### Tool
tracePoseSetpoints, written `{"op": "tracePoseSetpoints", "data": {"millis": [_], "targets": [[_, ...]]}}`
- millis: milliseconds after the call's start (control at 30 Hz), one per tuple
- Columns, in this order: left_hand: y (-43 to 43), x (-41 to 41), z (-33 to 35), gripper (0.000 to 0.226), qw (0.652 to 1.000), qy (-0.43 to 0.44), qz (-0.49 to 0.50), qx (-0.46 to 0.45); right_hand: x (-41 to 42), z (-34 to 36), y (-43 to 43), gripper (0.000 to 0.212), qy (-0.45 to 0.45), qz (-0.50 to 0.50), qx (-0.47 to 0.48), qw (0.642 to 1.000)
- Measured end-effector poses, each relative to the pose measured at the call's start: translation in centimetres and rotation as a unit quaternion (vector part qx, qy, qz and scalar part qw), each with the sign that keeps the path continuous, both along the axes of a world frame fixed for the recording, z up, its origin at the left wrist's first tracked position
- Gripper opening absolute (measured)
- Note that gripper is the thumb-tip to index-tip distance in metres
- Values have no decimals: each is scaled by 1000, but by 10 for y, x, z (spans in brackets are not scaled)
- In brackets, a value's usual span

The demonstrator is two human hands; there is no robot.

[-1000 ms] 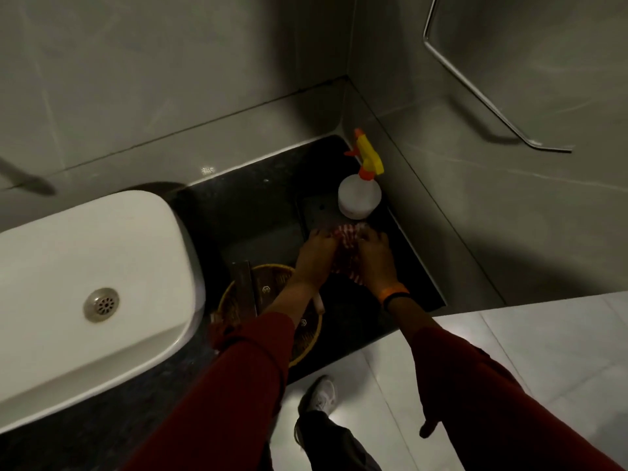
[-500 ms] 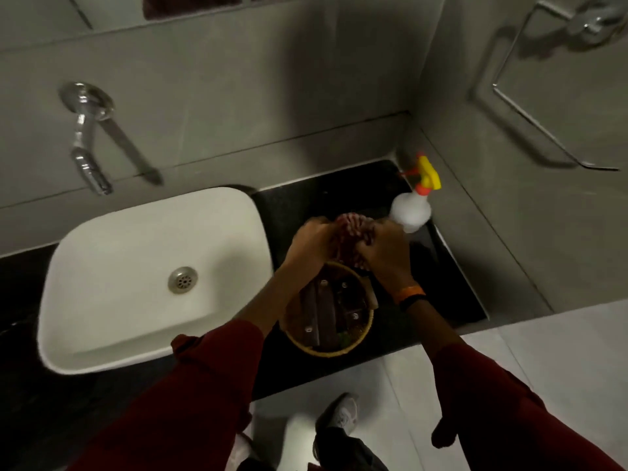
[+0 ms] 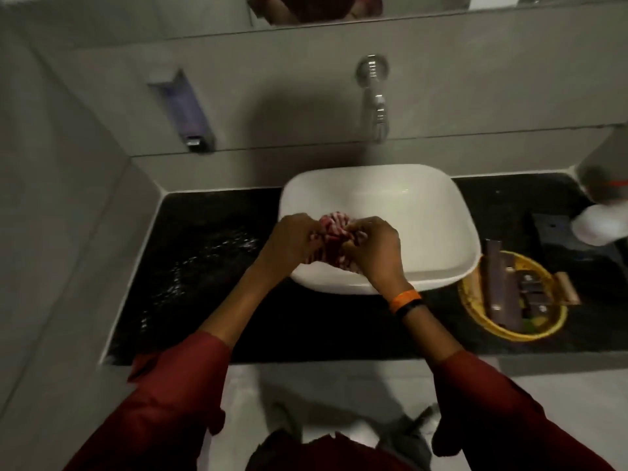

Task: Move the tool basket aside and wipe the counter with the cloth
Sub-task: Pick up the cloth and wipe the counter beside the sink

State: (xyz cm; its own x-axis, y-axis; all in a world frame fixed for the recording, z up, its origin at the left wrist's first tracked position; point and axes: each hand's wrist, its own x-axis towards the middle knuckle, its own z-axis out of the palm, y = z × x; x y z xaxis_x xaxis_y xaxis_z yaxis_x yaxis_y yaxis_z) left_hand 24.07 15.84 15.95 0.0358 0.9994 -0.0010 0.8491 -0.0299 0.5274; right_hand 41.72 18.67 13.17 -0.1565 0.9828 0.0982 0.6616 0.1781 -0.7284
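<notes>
While over smooth basin (image 3: 424, 205) — crumpled cloth (image 3: 334, 232)

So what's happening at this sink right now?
A person in red sleeves holds a bunched red-and-white cloth in both hands, left hand and right hand, over the front of the white basin. It looks like wringing, though no water is seen running from the tap. The yellow basket of tools sits on the black counter to the right of the basin. The counter to the left glistens wet.
</notes>
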Motion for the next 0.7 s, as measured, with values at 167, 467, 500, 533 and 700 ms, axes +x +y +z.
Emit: {"op": "tracePoseSetpoints", "data": {"millis": [167,467,500,533,700], "targets": [[-60,-115,-24,20,994,-35,37,-95,-114,-29,-63,29,-29,39,-19,999],[-108,-176,-133,44,988,-7,-41,-146,-170,-126,-122,41,-91,21,-76,993],[-110,-174,-144,56,985,0,-45,-167,-172,-135,-126,48,-109,4,-86,990],[-113,-173,-155,67,981,14,-50,-189,-173,-143,-130,54,-141,-14,-97,985],[-129,-180,-203,73,979,94,-44,-174,-196,-162,-143,61,-189,-69,-89,976]]}}
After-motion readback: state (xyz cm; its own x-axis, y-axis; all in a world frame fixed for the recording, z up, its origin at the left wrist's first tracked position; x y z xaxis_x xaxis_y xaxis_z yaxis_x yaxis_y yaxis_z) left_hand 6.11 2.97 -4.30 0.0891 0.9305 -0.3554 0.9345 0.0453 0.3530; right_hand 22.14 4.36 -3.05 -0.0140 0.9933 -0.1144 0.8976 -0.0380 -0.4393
